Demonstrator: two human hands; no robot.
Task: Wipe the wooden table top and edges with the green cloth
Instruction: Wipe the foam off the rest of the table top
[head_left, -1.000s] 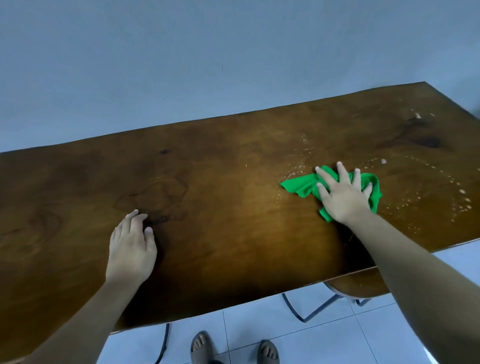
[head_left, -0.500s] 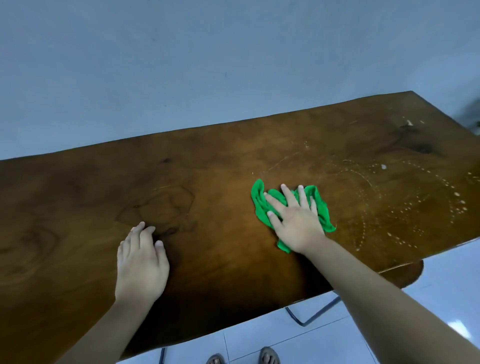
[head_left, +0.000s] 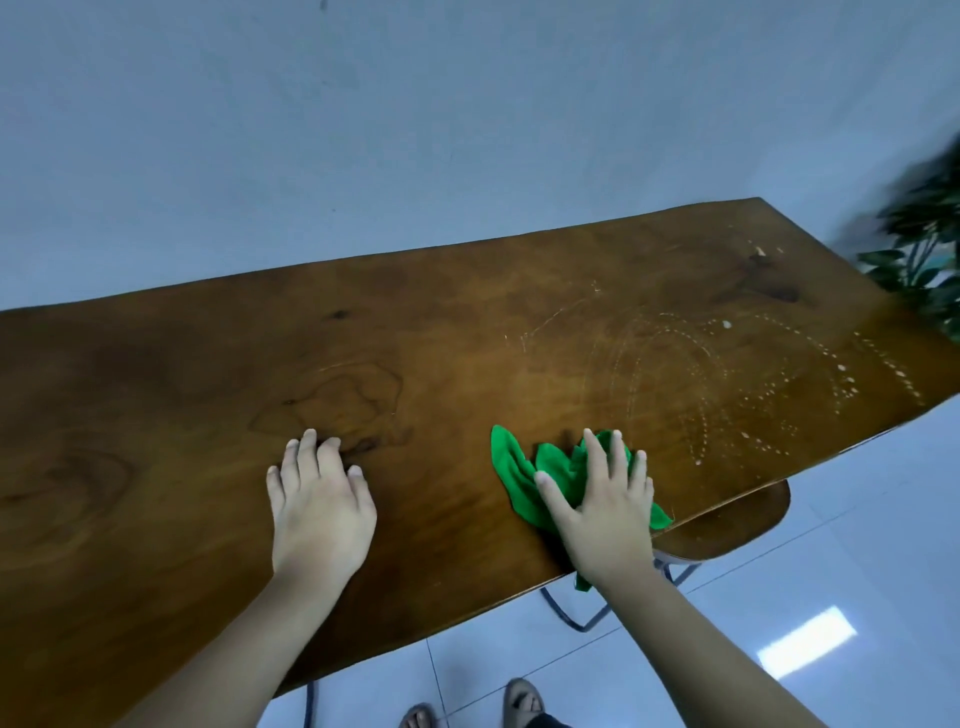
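Tiled room (head_left: 857, 561): wooden table (head_left: 467, 364), houseplant (head_left: 919, 260).

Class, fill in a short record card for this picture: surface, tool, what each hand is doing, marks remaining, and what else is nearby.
Surface: wooden table, bare apart from the cloth
Tool: green cloth, bunched near the front edge
Right hand: flat, pressing on the cloth
Left hand: flat on bare wood, holding nothing
Marks remaining: pale droplet trails on the right end
Nearby: chair seat under the front edge; plant at far right

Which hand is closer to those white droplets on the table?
Right. The right hand presses the cloth just beside the droplets; the left hand rests farther away.
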